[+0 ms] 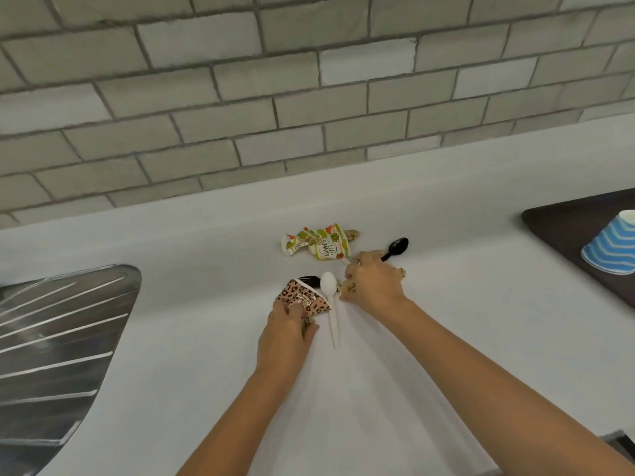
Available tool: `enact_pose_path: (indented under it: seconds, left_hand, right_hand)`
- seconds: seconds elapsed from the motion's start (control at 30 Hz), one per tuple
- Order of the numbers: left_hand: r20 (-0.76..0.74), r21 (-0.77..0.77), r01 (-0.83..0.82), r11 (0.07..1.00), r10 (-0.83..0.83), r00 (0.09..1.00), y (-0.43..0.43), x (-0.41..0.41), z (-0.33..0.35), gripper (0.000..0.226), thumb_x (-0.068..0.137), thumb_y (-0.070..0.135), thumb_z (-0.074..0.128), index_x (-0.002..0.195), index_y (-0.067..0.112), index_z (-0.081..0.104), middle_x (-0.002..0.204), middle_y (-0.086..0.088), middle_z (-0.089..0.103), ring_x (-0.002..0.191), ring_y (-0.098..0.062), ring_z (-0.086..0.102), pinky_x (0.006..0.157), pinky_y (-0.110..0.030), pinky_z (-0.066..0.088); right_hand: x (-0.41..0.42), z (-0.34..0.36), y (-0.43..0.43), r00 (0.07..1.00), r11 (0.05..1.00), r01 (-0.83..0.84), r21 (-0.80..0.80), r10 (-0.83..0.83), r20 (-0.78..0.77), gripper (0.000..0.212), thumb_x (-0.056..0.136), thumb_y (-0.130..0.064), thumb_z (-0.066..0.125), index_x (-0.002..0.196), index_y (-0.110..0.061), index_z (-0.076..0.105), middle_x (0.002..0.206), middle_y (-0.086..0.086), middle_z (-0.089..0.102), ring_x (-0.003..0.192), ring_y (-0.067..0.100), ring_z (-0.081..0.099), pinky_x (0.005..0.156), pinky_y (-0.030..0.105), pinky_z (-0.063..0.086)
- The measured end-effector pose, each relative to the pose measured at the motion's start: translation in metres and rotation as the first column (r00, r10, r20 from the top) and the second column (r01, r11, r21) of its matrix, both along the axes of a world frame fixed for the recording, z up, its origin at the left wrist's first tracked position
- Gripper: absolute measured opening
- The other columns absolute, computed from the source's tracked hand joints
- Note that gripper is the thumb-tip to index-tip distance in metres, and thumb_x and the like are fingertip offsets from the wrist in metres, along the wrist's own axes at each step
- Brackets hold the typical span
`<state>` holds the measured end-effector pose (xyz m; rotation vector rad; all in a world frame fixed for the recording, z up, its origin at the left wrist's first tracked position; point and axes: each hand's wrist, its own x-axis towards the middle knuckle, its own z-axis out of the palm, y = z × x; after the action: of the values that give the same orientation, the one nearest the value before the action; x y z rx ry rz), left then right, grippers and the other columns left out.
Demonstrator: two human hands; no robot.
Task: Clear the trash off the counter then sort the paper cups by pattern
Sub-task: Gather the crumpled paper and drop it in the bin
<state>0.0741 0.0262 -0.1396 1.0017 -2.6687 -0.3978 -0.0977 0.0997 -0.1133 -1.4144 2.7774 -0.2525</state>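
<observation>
My left hand (287, 333) grips a crushed leopard-print paper cup (302, 297) on the white counter (206, 255). A black fork (309, 280) pokes out behind that cup. A white plastic spoon (330, 304) lies between my hands. My right hand (374, 283) holds a black plastic spoon (397, 248) together with crumpled brown paper (345, 286). Just beyond it lies a crushed fruit-print cup (318, 245) reading "Hello Summer". A blue-and-white zigzag cup (611, 247) stands upside down at the right edge.
A steel sink drainboard (58, 341) fills the left side. A dark tray (577, 235) at the right carries the blue cup. A grey tiled wall (275, 97) rises behind the counter.
</observation>
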Motion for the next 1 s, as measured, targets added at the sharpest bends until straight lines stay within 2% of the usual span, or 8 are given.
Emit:
enact_pose_path:
  seconds: [0.2, 0.3, 0.47, 0.63, 0.73, 0.8, 0.9, 1.0]
  left_hand:
    - [-0.153, -0.015, 0.056, 0.998, -0.057, 0.987, -0.002, 0.011, -0.014, 0.023, 0.087, 0.033, 0.065, 0.095, 0.012, 0.061, 0.099, 0.001, 0.052, 0.087, -0.017, 0.055, 0.064, -0.029, 0.047]
    - [-0.198, -0.063, 0.091, 0.994, -0.102, 0.975, 0.001, 0.017, -0.017, 0.018, 0.086, 0.029, 0.067, 0.084, 0.014, 0.058, 0.087, 0.005, 0.054, 0.081, -0.016, 0.053, 0.059, -0.027, 0.044]
    - [-0.449, 0.123, 0.105, 0.987, -0.039, 0.893, 0.001, 0.012, 0.007, 0.017, 0.091, 0.037, 0.052, 0.081, 0.024, 0.046, 0.076, 0.006, 0.053, 0.070, -0.011, 0.053, 0.057, -0.022, 0.042]
    - [-0.722, 0.369, 0.252, 0.895, 0.106, 0.683, -0.005, -0.040, 0.067, 0.014, 0.097, 0.023, 0.048, 0.084, 0.019, 0.045, 0.075, -0.001, 0.056, 0.062, -0.004, 0.050, 0.061, -0.018, 0.043]
    - [-0.728, 0.531, 0.299, 0.793, 0.247, 0.639, -0.019, -0.084, 0.088, 0.017, 0.099, 0.024, 0.046, 0.084, 0.015, 0.044, 0.077, -0.008, 0.065, 0.055, -0.008, 0.052, 0.049, -0.018, 0.041]
    - [-0.646, 0.695, 0.270, 0.667, 0.414, 0.641, -0.032, -0.113, 0.094, 0.017, 0.099, 0.026, 0.048, 0.086, 0.016, 0.043, 0.071, -0.007, 0.061, 0.053, -0.012, 0.051, 0.042, -0.017, 0.041]
    - [-0.511, 0.823, 0.240, 0.515, 0.488, 0.708, -0.050, -0.152, 0.091, 0.010, 0.096, 0.016, 0.051, 0.091, 0.018, 0.043, 0.070, -0.006, 0.052, 0.059, -0.016, 0.055, 0.047, -0.023, 0.053]
    - [-0.391, 0.766, 0.140, 0.627, 0.283, 0.876, -0.062, -0.182, 0.076, 0.021, 0.093, 0.002, 0.046, 0.110, 0.014, 0.046, 0.084, -0.009, 0.051, 0.062, -0.017, 0.054, 0.056, -0.029, 0.055]
  right_hand:
    - [-0.005, -0.007, 0.012, 0.989, 0.987, -0.113, -0.111, 0.122, 0.081, 0.047, 0.080, -0.040, 0.072, 0.113, -0.009, 0.061, 0.120, 0.011, 0.052, 0.106, 0.027, 0.054, 0.078, 0.032, 0.041]
    - [-0.007, -0.002, 0.025, 0.970, 0.943, -0.135, -0.304, 0.188, 0.153, 0.038, 0.076, -0.039, 0.076, 0.100, -0.012, 0.063, 0.104, 0.003, 0.058, 0.095, 0.022, 0.056, 0.069, 0.029, 0.037]
    - [-0.037, 0.021, 0.057, 0.950, 0.771, 0.188, -0.609, 0.014, 0.310, 0.023, 0.072, -0.028, 0.079, 0.086, -0.021, 0.062, 0.081, -0.008, 0.063, 0.076, 0.013, 0.057, 0.059, 0.026, 0.042]
    - [-0.075, 0.024, 0.074, 0.882, 0.983, 0.132, -0.125, -0.059, 0.468, 0.042, 0.079, -0.029, 0.068, 0.120, -0.031, 0.057, 0.071, -0.011, 0.052, 0.069, 0.012, 0.051, 0.056, 0.022, 0.037]
    - [-0.078, 0.017, 0.070, 0.883, 0.999, 0.009, 0.050, -0.032, 0.468, 0.059, 0.082, -0.028, 0.065, 0.136, -0.040, 0.044, 0.100, -0.010, 0.061, 0.091, 0.014, 0.054, 0.067, 0.022, 0.039]
    - [-0.079, 0.012, 0.066, 0.897, 0.999, 0.018, 0.044, -0.036, 0.440, 0.059, 0.079, -0.041, 0.070, 0.132, -0.044, 0.047, 0.118, -0.005, 0.060, 0.107, 0.016, 0.055, 0.075, 0.024, 0.040]
    - [-0.076, 0.003, 0.062, 0.954, 0.998, 0.062, 0.009, -0.062, 0.293, 0.056, 0.072, -0.057, 0.071, 0.123, -0.044, 0.053, 0.104, -0.004, 0.054, 0.105, 0.017, 0.054, 0.074, 0.025, 0.038]
    - [-0.073, -0.009, 0.061, 0.974, 0.988, 0.066, -0.140, -0.033, 0.222, 0.043, 0.075, -0.054, 0.069, 0.114, -0.038, 0.058, 0.096, -0.007, 0.046, 0.093, 0.017, 0.057, 0.068, 0.024, 0.037]
